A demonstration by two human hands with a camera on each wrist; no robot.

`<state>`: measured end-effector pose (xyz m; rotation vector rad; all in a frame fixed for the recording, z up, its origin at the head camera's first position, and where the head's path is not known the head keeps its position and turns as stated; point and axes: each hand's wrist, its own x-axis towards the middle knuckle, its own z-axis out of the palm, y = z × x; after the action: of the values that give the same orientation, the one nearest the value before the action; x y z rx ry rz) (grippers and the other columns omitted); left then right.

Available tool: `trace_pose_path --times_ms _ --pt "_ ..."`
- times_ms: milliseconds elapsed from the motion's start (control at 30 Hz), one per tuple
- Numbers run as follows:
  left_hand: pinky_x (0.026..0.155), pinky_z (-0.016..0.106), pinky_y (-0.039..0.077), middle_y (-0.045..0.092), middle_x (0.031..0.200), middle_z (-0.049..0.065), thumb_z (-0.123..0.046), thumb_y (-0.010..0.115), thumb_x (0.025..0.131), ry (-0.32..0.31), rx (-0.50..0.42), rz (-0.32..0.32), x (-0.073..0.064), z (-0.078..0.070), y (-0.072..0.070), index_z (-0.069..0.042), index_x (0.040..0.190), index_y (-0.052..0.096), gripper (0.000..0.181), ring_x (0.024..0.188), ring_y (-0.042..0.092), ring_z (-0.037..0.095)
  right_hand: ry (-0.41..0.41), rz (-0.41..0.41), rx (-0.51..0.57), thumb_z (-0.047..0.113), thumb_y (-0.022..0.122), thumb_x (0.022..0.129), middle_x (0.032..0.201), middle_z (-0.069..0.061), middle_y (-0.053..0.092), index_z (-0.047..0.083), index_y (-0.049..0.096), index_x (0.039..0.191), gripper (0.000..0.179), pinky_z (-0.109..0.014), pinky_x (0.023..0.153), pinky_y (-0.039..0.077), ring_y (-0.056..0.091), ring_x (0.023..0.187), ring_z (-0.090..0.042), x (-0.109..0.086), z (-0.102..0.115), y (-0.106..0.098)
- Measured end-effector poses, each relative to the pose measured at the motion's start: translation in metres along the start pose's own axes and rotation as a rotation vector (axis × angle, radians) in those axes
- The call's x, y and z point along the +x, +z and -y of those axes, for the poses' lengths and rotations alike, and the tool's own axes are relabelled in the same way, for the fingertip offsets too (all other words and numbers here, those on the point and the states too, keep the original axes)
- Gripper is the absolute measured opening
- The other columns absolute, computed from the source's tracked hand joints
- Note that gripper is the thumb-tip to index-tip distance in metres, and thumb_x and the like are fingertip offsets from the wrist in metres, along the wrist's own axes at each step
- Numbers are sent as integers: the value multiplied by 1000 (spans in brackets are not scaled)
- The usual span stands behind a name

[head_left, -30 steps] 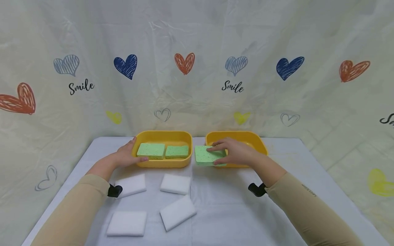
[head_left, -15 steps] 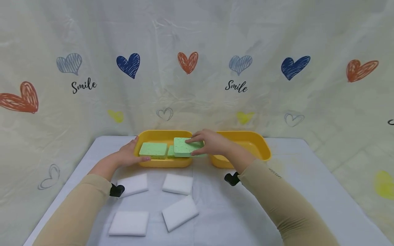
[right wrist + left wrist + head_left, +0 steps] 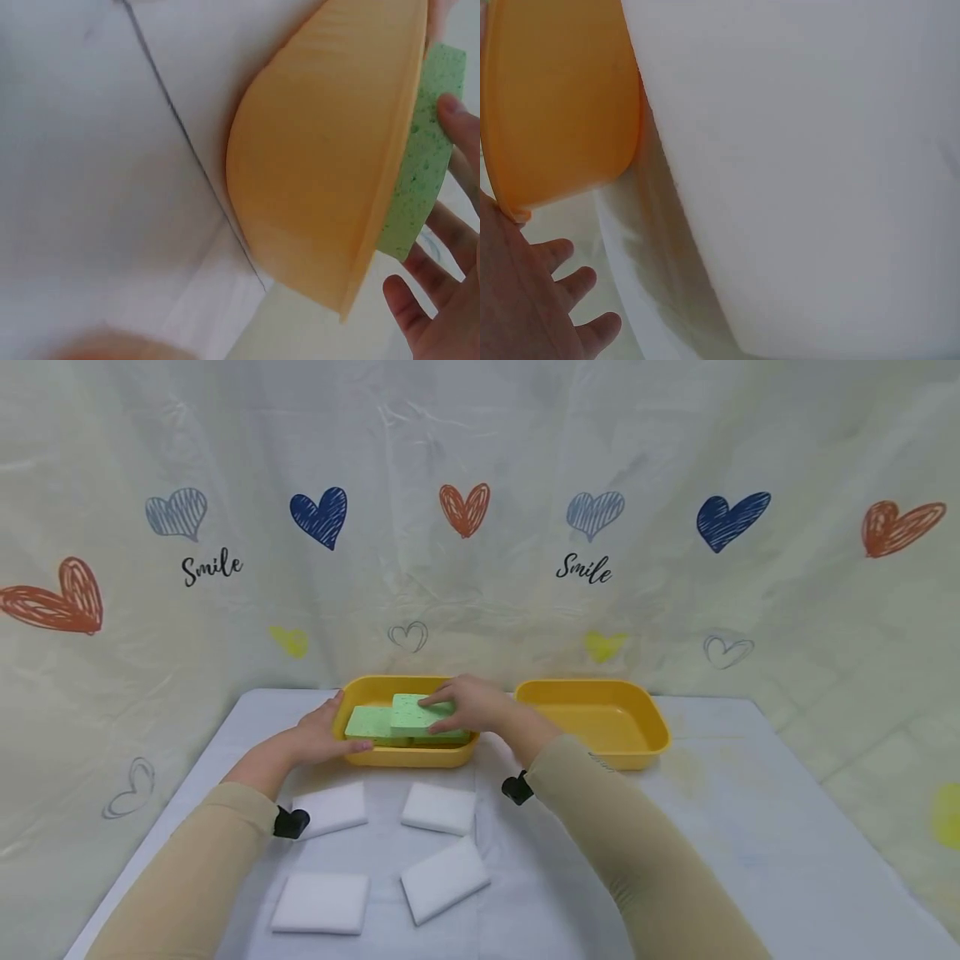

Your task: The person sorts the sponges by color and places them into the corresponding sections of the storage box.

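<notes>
Green sponge pinched over the left yellow tray

At the far left, the left hand (image 3: 311, 739) rests with spread, loose fingers against the end of the left tray (image 3: 408, 758), its thumb at the near rim. The tray looks like thin, smooth plastic: likely light, fairly stiff and ready to slide, so the rim is the sensible hold. On the cloth nearer the person lie four white pads (image 3: 321, 903), probably light and soft.

Inside the tray, one green block (image 3: 367, 724) lies to the left and a second (image 3: 446, 739) to the right. Above them is the green sponge (image 3: 411, 717), pinched between the thumb and fingers of the right hand (image 3: 472, 703). Whether it touches those beneath is hard to tell, as hand and sponge cover the contact. Pored and flat-sided, it should be light, grippy and not fragile, perhaps a little squashy; opposite edges give the best hold, with a gentle pinch.

Farthest right stands the right tray (image 3: 600, 727), which neither hand touches.
</notes>
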<state>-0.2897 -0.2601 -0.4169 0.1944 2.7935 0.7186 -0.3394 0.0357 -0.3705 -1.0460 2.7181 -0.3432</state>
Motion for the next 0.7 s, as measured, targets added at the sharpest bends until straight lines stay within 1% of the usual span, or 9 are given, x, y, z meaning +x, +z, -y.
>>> trace_pose_path --times_ms 100,167,267,400,500,700 --pt "114 66 16 8 161 29 -68 68 80 -2 0 2 2 3 1 -1 157 -7 127 144 15 50 23 -8 -22 53 73 86 142 1 55 36 59 138 56 -38 112 36 47 131 -22 9 3 7" --pt "114 66 17 10 161 28 -71 68 78 6 -1 -4 6 7 2 -2 157 -6 129 144 17 50 36 -14 -35 54 72 86 142 2 56 37 59 138 57 -39 112 36 48 131 -22 15 4 11" --pt "114 66 18 10 162 27 -75 67 75 7 -4 -6 12 14 6 -3 158 -6 132 144 18 49 35 -24 -53 54 73 85 140 3 58 36 60 137 57 -38 111 37 50 129 -20 24 5 19" --pt "114 66 18 9 161 28 -72 68 77 -9 -3 0 9 10 5 -2 157 -6 130 144 17 50 43 -19 -64 54 73 84 138 4 59 35 61 136 57 -38 110 39 51 127 -19 31 6 26" --pt "114 66 18 10 161 28 -69 68 79 -12 3 0 4 3 3 -1 157 -4 126 144 17 50 69 -1 -80 56 72 85 139 5 57 37 59 137 57 -39 110 38 50 128 -20 35 10 29" --pt "113 67 18 9 161 28 -69 68 80 -15 10 5 3 2 1 -2 157 -6 126 144 16 50 111 15 -78 56 69 86 143 6 55 39 57 139 56 -43 112 35 47 131 -21 40 19 30"
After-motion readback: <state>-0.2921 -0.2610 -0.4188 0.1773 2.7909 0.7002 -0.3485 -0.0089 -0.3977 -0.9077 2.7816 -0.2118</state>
